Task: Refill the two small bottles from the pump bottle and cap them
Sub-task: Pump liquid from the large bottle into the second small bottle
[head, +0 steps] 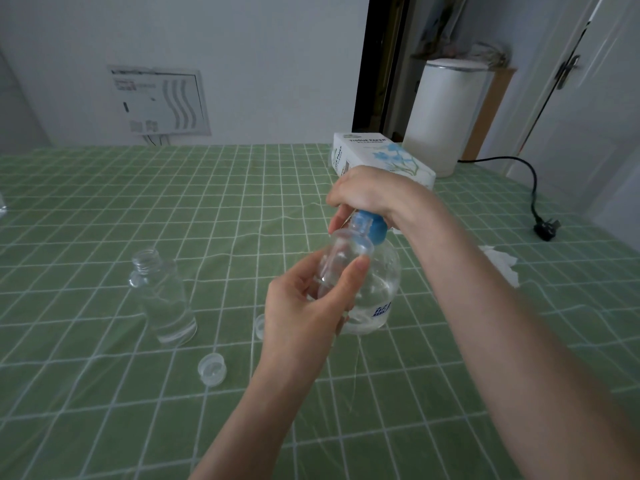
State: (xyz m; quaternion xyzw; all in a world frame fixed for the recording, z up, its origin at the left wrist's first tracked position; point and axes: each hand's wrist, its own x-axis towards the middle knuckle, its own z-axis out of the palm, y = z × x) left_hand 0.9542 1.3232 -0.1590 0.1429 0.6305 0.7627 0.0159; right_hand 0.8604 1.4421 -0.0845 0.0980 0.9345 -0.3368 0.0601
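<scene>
Filling the first small bottle (341, 263), gripped in the left hand (304, 306) with its mouth at the spout; pressing the pump bottle (382, 282) with the right hand (367, 195) curled over its blue head. Next, probably needing steady aim, then the second small bottle (162, 299), standing uncapped on the worktop (104, 202).

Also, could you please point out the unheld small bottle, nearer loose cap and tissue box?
unheld small bottle (166, 299): head view, clear body.
nearer loose cap (212, 369): head view, hollow inside.
tissue box (377, 150): head view, top face.

Nearer in, left hand (304, 301) curls round the small bottle (343, 258); right hand (367, 194) beyond, wrist bent, grips the pump head (373, 227).
</scene>
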